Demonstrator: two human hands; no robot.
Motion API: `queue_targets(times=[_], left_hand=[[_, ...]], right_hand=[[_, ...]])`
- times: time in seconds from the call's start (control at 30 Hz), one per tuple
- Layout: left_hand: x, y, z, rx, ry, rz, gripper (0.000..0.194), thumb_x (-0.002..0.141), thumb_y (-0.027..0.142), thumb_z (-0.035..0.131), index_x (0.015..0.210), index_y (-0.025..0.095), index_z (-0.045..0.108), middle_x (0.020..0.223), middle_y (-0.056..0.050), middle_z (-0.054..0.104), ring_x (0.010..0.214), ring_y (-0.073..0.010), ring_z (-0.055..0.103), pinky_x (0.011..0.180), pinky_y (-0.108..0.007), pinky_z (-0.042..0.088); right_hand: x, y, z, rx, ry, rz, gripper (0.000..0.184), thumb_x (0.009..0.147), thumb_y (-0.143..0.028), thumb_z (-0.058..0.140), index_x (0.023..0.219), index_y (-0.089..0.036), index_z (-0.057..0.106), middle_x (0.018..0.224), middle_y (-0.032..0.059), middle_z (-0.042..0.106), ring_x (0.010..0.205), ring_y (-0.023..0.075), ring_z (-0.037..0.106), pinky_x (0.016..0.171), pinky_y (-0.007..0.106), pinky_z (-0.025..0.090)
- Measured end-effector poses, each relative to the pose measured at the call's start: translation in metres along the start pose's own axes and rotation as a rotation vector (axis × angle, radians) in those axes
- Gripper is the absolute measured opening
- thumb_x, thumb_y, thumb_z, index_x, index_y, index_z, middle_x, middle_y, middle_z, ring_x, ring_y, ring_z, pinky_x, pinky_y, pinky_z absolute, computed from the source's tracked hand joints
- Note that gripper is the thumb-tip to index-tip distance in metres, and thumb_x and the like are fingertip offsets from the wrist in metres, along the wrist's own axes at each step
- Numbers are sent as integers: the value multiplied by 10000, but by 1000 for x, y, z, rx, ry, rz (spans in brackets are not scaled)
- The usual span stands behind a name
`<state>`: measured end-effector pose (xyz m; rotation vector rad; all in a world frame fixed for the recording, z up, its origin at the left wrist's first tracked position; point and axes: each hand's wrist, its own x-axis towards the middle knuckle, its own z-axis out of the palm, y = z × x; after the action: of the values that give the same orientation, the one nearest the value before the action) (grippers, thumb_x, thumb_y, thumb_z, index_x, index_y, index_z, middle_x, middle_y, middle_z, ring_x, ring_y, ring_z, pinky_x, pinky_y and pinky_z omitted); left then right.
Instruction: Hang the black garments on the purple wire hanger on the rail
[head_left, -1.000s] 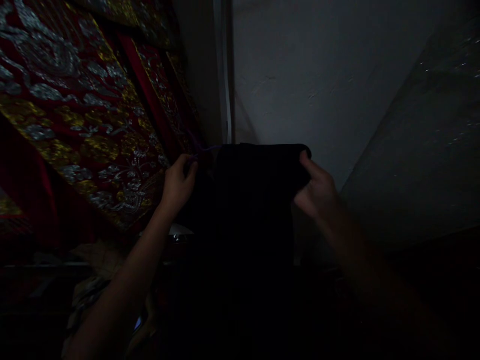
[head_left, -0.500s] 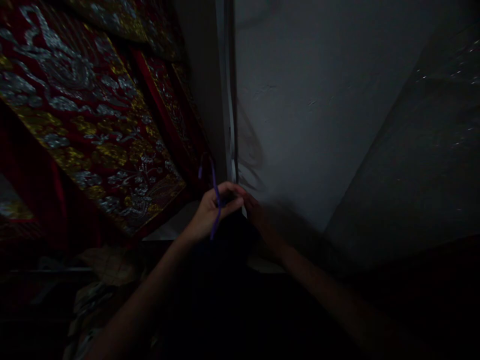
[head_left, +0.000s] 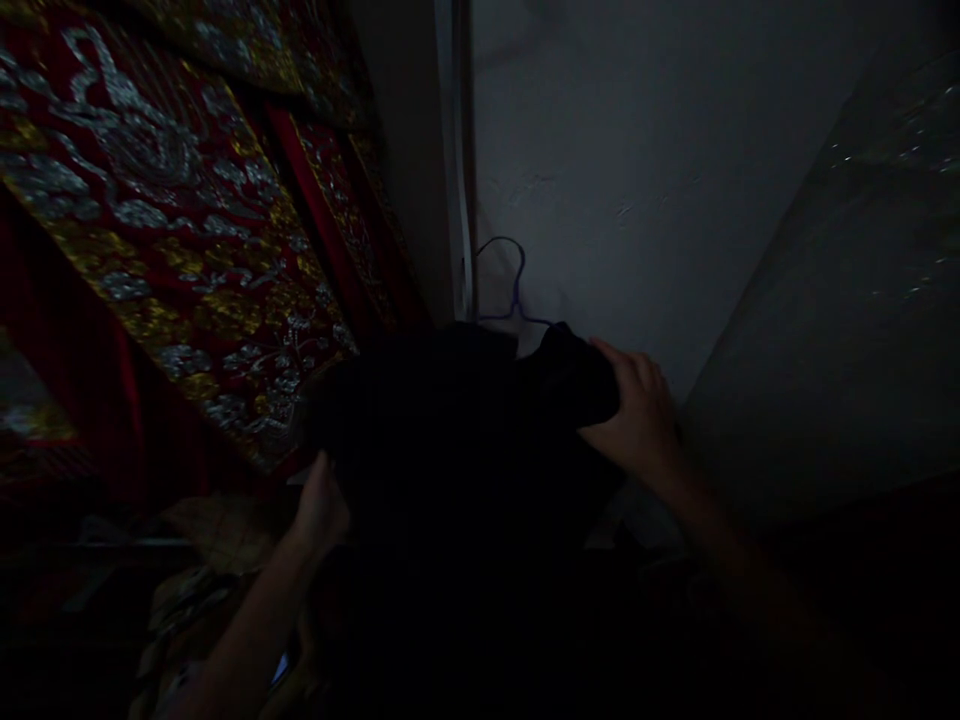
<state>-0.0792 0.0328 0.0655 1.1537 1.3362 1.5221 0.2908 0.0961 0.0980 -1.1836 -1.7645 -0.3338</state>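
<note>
A black garment (head_left: 465,430), too dark to show its cut, hangs on a thin purple clothes hanger (head_left: 517,300). The hanger's hook and the tops of its arms rise above the cloth; the rest is covered. My right hand (head_left: 634,410) grips the garment at its right shoulder end, fingers over the top edge and thumb below. Lower down, my left hand (head_left: 322,510) holds the garment's left edge, its fingers partly hidden by shadow and cloth.
A red cloth with gold and silver embroidery (head_left: 172,230) hangs at the left. A thin upright pole (head_left: 461,150) stands before the pale wall (head_left: 615,150). Shiny clear sheeting (head_left: 847,300) covers the right side. Dim clutter (head_left: 217,530) lies at lower left.
My hands were apart on the cloth, came together near the pole with the purple hanger at the left hand, then spread again. The hanger's hook now stands upright above the garment.
</note>
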Motion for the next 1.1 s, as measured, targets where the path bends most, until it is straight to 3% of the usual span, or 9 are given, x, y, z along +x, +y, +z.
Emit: queue_targets(times=[0.1, 0.2, 0.4, 0.53, 0.63, 0.73, 0.87, 0.97, 1.1], left_hand=[[-18, -33, 5, -222, -90, -201, 801, 779, 865, 508, 1206, 208, 675, 1340, -167, 680, 1363, -347, 556, 1116, -492, 483], [-32, -55, 23, -164, 61, -292, 687, 689, 614, 831, 1230, 235, 640, 1428, -148, 623, 1446, -342, 462, 1166, -489, 428], [-65, -70, 52, -278, 206, -343, 434, 789, 348, 800, 1180, 240, 645, 1245, -94, 740, 1256, -297, 654, 1095, -452, 516], [-87, -76, 48, -317, 286, -385, 385, 808, 313, 753, 1179, 269, 661, 1128, -63, 781, 1186, -301, 697, 1059, -493, 548], [-99, -83, 43, -272, 242, -377, 374, 790, 351, 778, 1145, 277, 687, 1084, -63, 790, 1167, -316, 706, 1045, -522, 555], [-109, -86, 41, -282, 252, -390, 357, 775, 343, 790, 1111, 273, 691, 1071, -66, 790, 1145, -316, 716, 1043, -520, 559], [-113, -85, 42, -317, 335, -441, 323, 810, 325, 743, 1112, 273, 644, 1148, -65, 760, 1158, -300, 707, 1043, -498, 559], [-114, -85, 40, -150, 436, -352, 361, 841, 412, 711, 1146, 269, 583, 1248, -80, 690, 1255, -304, 635, 1107, -499, 501], [-125, -94, 47, 308, 681, 105, 587, 835, 472, 705, 1322, 270, 448, 1447, -116, 475, 1420, -323, 431, 1208, -520, 359]], right_hand=[[23, -10, -9, -75, -11, 27, 873, 661, -282, 745, 1485, -192, 468, 1245, 175, 567, 1163, 414, 539, 1010, 577, 449], [34, -24, -12, -64, -87, -38, 849, 660, -231, 728, 1471, -222, 479, 1269, 163, 577, 1184, 409, 536, 1025, 580, 437], [-11, -41, -19, 165, -128, -66, 822, 718, -167, 666, 1494, -282, 421, 1468, 124, 486, 1364, 363, 448, 1142, 567, 378], [-71, -69, 10, 564, -258, 262, 491, 891, -355, 626, 1366, -265, 542, 1407, 97, 587, 1316, 282, 537, 1125, 455, 413], [-100, -95, 51, 799, -467, 617, 380, 948, -532, 508, 929, -191, 674, 918, 67, 728, 894, 224, 678, 815, 333, 513], [-107, -115, 86, 722, -541, 769, 336, 868, -443, 617, 645, -193, 589, 664, 31, 657, 670, 180, 604, 623, 280, 407], [-124, -129, 101, 664, -657, 883, 231, 750, -275, 689, 579, -206, 550, 574, 3, 598, 603, 170, 570, 576, 274, 356], [-153, -135, 94, 709, -637, 979, 357, 810, -436, 594, 545, -230, 471, 518, -9, 517, 546, 164, 536, 568, 284, 386], [-174, -141, 73, 827, -563, 1084, 497, 759, -665, 519, 524, -229, 481, 538, 9, 511, 569, 172, 536, 624, 310, 436]])
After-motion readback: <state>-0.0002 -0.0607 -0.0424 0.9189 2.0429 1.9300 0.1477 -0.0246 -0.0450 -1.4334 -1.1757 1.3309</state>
